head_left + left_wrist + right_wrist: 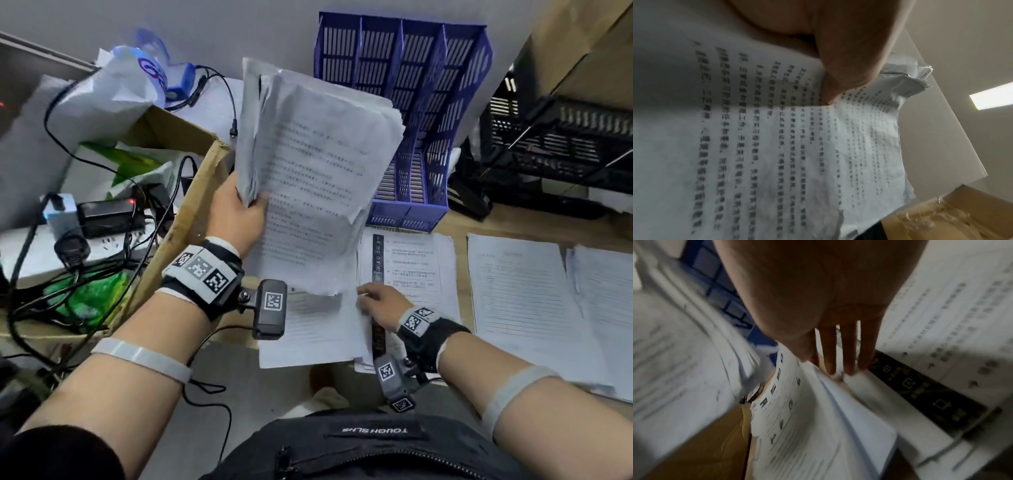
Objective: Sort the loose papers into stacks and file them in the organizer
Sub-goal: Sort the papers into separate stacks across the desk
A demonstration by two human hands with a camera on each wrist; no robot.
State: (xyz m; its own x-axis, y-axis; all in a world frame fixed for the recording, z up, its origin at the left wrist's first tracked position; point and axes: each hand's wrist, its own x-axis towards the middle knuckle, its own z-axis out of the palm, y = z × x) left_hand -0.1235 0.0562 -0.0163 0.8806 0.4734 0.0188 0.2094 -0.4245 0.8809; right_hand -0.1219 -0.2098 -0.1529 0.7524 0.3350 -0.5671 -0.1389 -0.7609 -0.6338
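My left hand [251,205] grips a thick bundle of printed sheets [318,164] by its lower left edge and holds it upright above the desk. In the left wrist view the thumb [849,68] presses on the bundle's top page [777,146]. My right hand [364,298] lies low on the desk, its straight fingers [846,356] touching a paper stack [315,339] where a sheet [797,410] curls up beside the thumb. The blue slotted organizer [404,68] stands at the back, partly behind the bundle, its visible slots holding nothing.
A page with a black side strip [411,267] and two more paper stacks [520,294], [603,291] lie to the right. An open cardboard box [191,205], a power strip with cables [102,240] and a plastic bag [113,85] crowd the left. Black mesh trays [561,137] stand back right.
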